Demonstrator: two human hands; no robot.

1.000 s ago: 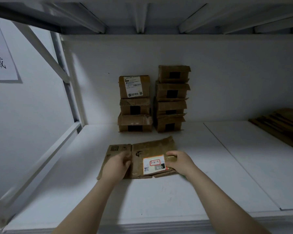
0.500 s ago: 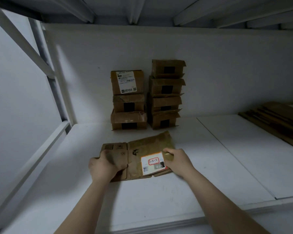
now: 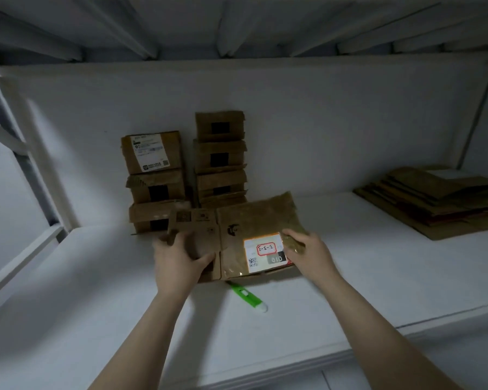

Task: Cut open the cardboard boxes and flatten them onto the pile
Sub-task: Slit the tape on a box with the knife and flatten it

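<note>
A flattened brown cardboard box (image 3: 245,223) with a white label marked 3-3-3 is held just above the white shelf (image 3: 378,277). My left hand (image 3: 178,257) grips its left flap. Its right edge is gripped by my right hand (image 3: 307,251). A green and white box cutter (image 3: 247,296) lies on the shelf under the box's near edge. Two stacks of taped boxes (image 3: 220,156) stand against the back wall. The pile of flattened cardboard (image 3: 434,198) lies at the far right.
A white back wall (image 3: 321,122) closes the shelf behind, and the underside of an upper shelf (image 3: 237,26) hangs overhead. A slanted metal frame post (image 3: 20,153) stands at the left. The shelf's front edge (image 3: 293,367) runs below my forearms.
Both hands have lifted the flattened box off the shelf and shifted it to the right, which uncovered the green box cutter beneath it. The view has turned to the right.
</note>
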